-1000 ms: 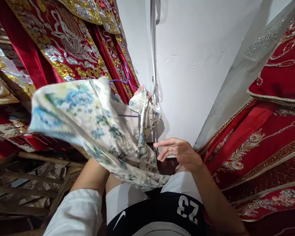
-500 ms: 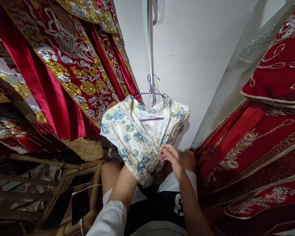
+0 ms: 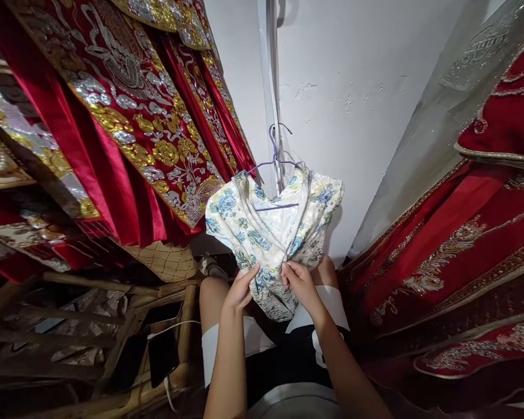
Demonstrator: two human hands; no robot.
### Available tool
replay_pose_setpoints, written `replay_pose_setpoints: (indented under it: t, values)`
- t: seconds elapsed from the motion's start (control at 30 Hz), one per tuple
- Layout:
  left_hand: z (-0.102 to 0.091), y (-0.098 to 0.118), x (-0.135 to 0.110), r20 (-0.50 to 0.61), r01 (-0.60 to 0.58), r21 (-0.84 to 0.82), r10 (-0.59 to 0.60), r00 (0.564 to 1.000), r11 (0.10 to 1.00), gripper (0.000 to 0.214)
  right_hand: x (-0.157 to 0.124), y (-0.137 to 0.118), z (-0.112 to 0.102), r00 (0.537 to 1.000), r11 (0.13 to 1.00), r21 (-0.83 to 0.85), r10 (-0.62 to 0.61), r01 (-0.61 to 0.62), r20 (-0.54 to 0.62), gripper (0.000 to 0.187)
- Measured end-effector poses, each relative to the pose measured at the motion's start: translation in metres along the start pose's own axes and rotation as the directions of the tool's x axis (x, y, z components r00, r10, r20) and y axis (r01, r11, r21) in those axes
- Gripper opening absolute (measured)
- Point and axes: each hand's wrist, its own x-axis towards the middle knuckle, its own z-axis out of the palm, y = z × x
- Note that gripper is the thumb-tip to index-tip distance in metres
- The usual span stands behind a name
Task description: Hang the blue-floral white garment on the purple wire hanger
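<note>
You have only a narrow lane: the red embroidered robes [image 3: 126,128] crowd your left, the red gowns [image 3: 463,250] press in from the right, and the white wall [image 3: 353,116] closes the far end. The floral garment [image 3: 273,233] fills the middle, and the bamboo frame [image 3: 181,326] blocks low left

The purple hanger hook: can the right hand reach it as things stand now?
Probably yes. The right hand pinches the floral garment just below the purple hanger hook, and nothing but the garment's own collar lies between them.
</note>
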Motion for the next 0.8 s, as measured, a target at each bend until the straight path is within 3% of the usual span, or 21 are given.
replay_pose_setpoints:
  t: [0.2,0.27,0.33,0.37,0.43,0.5,0.53,0.57,0.6,0.67,0.7,0.73,0.8]
  values:
    - [0.003,-0.005,0.002,-0.097,0.014,-0.020,-0.016,0.995,1.000,0.057,0.000,-0.006,-0.002,0.997,0.999,0.027,-0.019,0.021,-0.078,0.037]
    - [0.001,-0.008,0.005,-0.148,-0.037,0.021,0.040,0.988,0.999,0.053,-0.001,-0.007,-0.006,0.990,0.999,-0.019,-0.034,0.032,-0.134,0.031]
    - [-0.001,-0.011,0.009,-0.287,-0.135,0.098,0.158,0.945,0.986,0.050,-0.003,-0.007,-0.009,0.983,0.997,-0.077,-0.037,0.024,-0.182,0.027]
    - [-0.001,-0.013,0.010,-0.389,-0.184,0.157,0.232,0.892,0.970,0.049,-0.004,-0.006,-0.011,0.980,0.995,-0.097,-0.038,0.019,-0.197,0.026]
    - [0.000,-0.016,0.011,-0.581,-0.245,0.308,0.386,0.717,0.919,0.047,-0.005,-0.003,-0.011,0.978,0.995,-0.101,-0.036,0.016,-0.207,0.024]
    - [0.006,-0.021,0.007,-0.667,-0.261,0.461,0.526,0.528,0.848,0.048,-0.005,0.001,-0.010,0.977,0.998,-0.069,-0.022,0.008,-0.213,0.024]
    - [0.012,-0.024,0.004,-0.657,-0.270,0.526,0.587,0.474,0.806,0.047,-0.004,0.002,-0.010,0.978,0.999,-0.049,-0.008,-0.003,-0.209,0.023]
    - [0.019,-0.028,0.001,-0.607,-0.287,0.576,0.635,0.477,0.766,0.044,-0.003,0.003,-0.009,0.979,0.999,-0.033,0.011,-0.018,-0.202,0.022]
    - [0.027,-0.033,-0.003,-0.519,-0.313,0.605,0.661,0.542,0.732,0.038,-0.002,0.004,-0.008,0.981,0.999,-0.020,0.029,-0.034,-0.191,0.022]
    - [0.044,-0.045,-0.010,-0.266,-0.382,0.592,0.619,0.739,0.710,0.027,0.000,0.005,-0.007,0.986,0.998,-0.009,0.053,-0.055,-0.156,0.021]
    - [0.053,-0.052,-0.012,-0.145,-0.402,0.560,0.564,0.813,0.724,0.024,0.000,0.005,-0.007,0.989,0.998,-0.007,0.058,-0.060,-0.135,0.021]
    - [0.059,-0.059,-0.013,-0.060,-0.406,0.526,0.509,0.859,0.747,0.022,0.000,0.006,-0.007,0.992,0.998,-0.006,0.062,-0.063,-0.113,0.022]
    - [0.068,-0.070,-0.014,-0.012,-0.391,0.476,0.450,0.893,0.788,0.018,-0.002,0.008,-0.007,0.995,0.997,-0.006,0.077,-0.078,-0.061,0.021]
